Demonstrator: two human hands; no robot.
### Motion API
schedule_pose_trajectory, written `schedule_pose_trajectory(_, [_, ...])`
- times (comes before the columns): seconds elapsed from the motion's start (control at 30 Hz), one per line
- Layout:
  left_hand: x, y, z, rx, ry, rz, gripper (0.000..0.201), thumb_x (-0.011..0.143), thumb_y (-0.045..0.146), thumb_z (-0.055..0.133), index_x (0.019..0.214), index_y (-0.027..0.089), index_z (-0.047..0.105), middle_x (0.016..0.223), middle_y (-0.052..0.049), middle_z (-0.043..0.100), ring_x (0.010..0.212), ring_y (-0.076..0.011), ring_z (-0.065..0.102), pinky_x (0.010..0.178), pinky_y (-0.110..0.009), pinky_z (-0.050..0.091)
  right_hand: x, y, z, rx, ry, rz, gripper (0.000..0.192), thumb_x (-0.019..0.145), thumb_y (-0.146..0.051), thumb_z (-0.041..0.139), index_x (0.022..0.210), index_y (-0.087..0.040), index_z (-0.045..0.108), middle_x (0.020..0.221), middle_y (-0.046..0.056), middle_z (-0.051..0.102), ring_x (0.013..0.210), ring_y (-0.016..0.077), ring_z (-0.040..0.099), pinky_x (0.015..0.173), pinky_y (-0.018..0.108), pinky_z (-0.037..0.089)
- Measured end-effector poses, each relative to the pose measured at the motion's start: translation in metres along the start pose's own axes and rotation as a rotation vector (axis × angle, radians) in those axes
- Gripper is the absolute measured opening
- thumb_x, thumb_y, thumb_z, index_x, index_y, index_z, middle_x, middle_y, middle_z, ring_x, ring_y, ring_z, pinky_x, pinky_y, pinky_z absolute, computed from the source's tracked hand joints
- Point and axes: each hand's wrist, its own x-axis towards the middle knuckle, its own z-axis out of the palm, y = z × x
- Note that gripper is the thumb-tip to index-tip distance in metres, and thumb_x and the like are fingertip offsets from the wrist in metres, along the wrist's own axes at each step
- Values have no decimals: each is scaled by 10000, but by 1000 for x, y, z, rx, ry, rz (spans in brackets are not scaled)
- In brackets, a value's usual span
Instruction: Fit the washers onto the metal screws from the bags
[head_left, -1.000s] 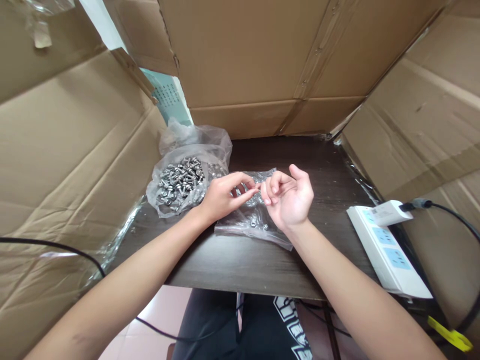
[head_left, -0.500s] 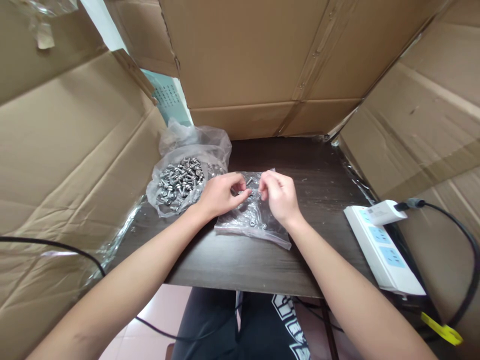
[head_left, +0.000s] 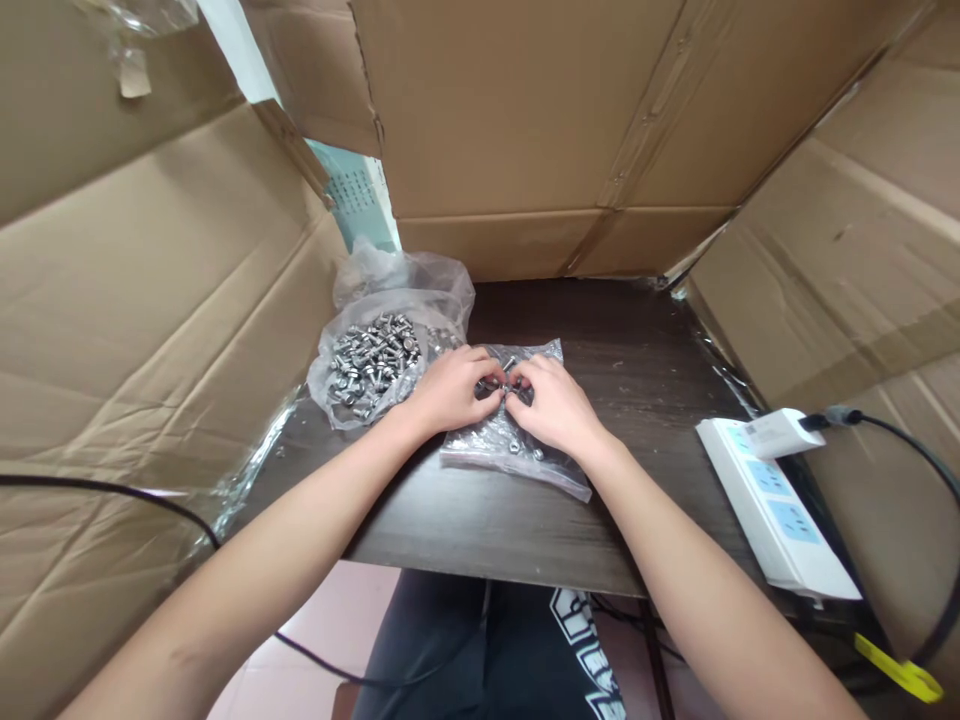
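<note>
A bag of bolts (head_left: 375, 358) lies at the table's (head_left: 525, 520) back left corner, a flat bag (head_left: 504, 436) beside it mid-table, a power strip (head_left: 776, 510) along the right edge.

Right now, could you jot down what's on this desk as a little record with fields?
surface: dark wooden table, walled in by cardboard
left hand: on the small clear bag, fingertips pinched on something small
right hand: on the same bag, fingertips meeting the left's
held item: too small to tell
bag contents: a few metal parts
to the left: open plastic bag of screws
to the right: white power strip, plug in it
</note>
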Motion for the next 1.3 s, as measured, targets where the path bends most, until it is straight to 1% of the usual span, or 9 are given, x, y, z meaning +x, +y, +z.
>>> schedule_pose_trajectory(0.13, [0, -2, 0, -25, 1, 27, 126, 892, 249, 651, 969, 185, 728, 969, -59, 733, 921, -243, 646, 872, -377, 492, 0, 1, 3, 1, 5, -71, 89, 896, -223, 588, 964, -188, 635, 1044, 108, 654, 1036, 287, 568, 938, 408, 476])
schedule_pose_trajectory(0.3, [-1, 1, 0, -70, 58, -9, 140, 874, 208, 648, 995, 183, 714, 948, -60, 741, 913, -239, 671, 852, -374, 523, -1, 3, 3, 74, 55, -162, 86, 932, -216, 530, 977, -189, 598, 1032, 118, 667, 1005, 291, 567, 908, 426, 471])
schedule_pose_trajectory(0.4, [-1, 4, 0, -111, 130, -47, 150, 845, 189, 655, 989, 185, 694, 924, -49, 743, 879, -229, 687, 817, -359, 536, 1, 5, 2, 248, 91, -156, 71, 928, -233, 542, 973, -204, 589, 962, 85, 685, 923, 255, 606, 855, 405, 488])
schedule_pose_trajectory(0.5, [-1, 6, 0, -172, 180, -70, 150, 829, 188, 662, 978, 191, 682, 903, -34, 750, 829, -206, 699, 766, -324, 540, 2, 4, 0, 519, 107, -75, 89, 894, -261, 594, 969, -216, 603, 887, 39, 692, 812, 201, 643, 773, 353, 514])
schedule_pose_trajectory(0.63, [0, 5, 1, -211, 204, -72, 140, 833, 194, 668, 973, 187, 680, 886, -25, 757, 787, -181, 707, 731, -288, 542, 3, 0, -1, 743, 136, 13, 136, 840, -292, 652, 951, -213, 648, 851, 30, 689, 805, 187, 661, 749, 334, 536])
schedule_pose_trajectory(0.83, [0, 3, 1, -235, 212, -23, 143, 867, 196, 645, 1004, 176, 682, 943, -30, 764, 788, -158, 706, 711, -256, 535, 2, -4, 0, 797, 170, 51, 127, 819, -293, 647, 911, -205, 638, 832, 31, 674, 779, 186, 659, 741, 349, 541])
schedule_pose_trajectory(1.03, [0, 3, 0, -248, 217, 5, 152, 878, 198, 648, 1022, 174, 689, 943, -24, 759, 749, -135, 688, 659, -226, 522, 3, -5, 0, 807, 189, 56, 112, 802, -268, 638, 894, -213, 604, 793, 6, 663, 742, 167, 653, 697, 311, 519])
schedule_pose_trajectory(1.17, [0, 3, -2, -241, 226, 19, 126, 876, 197, 656, 996, 174, 691, 922, -22, 757, 738, -129, 681, 655, -219, 518, 3, -7, 1, 814, 178, 46, 111, 805, -256, 617, 907, -218, 596, 807, 2, 653, 745, 161, 641, 671, 295, 502])
schedule_pose_trajectory(1.3, [0, 5, -5, -228, 240, 18, 114, 865, 201, 667, 974, 181, 692, 909, -18, 755, 747, -130, 681, 666, -222, 520, 4, -7, 2, 887, 152, 66, 106, 839, -297, 600, 909, -217, 603, 832, 12, 660, 760, 159, 634, 665, 293, 508])
